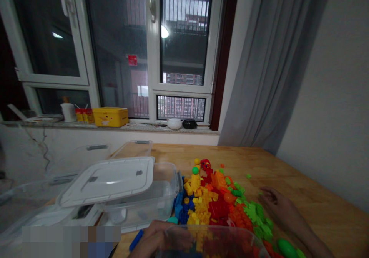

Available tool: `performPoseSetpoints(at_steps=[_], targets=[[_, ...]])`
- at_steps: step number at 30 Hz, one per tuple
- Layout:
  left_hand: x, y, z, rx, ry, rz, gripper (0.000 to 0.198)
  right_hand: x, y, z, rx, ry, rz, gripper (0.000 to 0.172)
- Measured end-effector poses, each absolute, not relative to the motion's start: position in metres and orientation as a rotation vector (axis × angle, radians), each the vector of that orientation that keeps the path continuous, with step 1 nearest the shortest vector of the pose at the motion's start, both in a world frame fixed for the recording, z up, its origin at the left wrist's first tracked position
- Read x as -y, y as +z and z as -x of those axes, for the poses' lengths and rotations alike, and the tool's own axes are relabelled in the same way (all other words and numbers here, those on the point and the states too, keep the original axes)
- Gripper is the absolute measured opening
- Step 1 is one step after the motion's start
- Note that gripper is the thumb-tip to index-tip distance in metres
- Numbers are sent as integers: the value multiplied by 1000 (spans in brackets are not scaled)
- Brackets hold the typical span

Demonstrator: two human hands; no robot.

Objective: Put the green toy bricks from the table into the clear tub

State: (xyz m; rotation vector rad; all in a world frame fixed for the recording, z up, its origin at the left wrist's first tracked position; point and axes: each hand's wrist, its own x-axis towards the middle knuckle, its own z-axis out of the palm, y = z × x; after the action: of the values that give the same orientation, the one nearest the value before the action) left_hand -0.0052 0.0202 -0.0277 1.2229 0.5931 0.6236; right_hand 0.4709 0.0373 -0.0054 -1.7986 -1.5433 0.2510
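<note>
At the near edge of the heap of plastic toy bricks (210,200), the left hand (157,237) closes on a long blue brick (136,239); the right hand (272,204) (half open, holding nothing) lies just beside the heap's green bricks (256,215).

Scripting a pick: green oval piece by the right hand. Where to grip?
Come from above and close the fingers across its narrow middle: the green oval piece lies on its side on the table, smooth and rounded, red bricks beside one end.

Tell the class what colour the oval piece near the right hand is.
The oval piece is bright green; it shows best in the head view.
</note>
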Motion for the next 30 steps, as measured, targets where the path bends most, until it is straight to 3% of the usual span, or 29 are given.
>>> performPoseSetpoints(at_steps=[5, 14, 20, 30], targets=[[-24, -22, 2, -501, 545, -1179, 33, -29, 22, -438, 1457, 375, 1700, 45], [-23, -30, 8, -624, 608, -1245, 29, 0, 29, -373, 1231, 1158, 1148, 36], [-37, -50, 3, -567, 532, -1119, 32, 15, 29, -347, 1429, 1558, 700, 27], [-29, -33, 9, -602, 566, -1185, 32, 12, 22, -351, 1557, 1652, 744, 26]])
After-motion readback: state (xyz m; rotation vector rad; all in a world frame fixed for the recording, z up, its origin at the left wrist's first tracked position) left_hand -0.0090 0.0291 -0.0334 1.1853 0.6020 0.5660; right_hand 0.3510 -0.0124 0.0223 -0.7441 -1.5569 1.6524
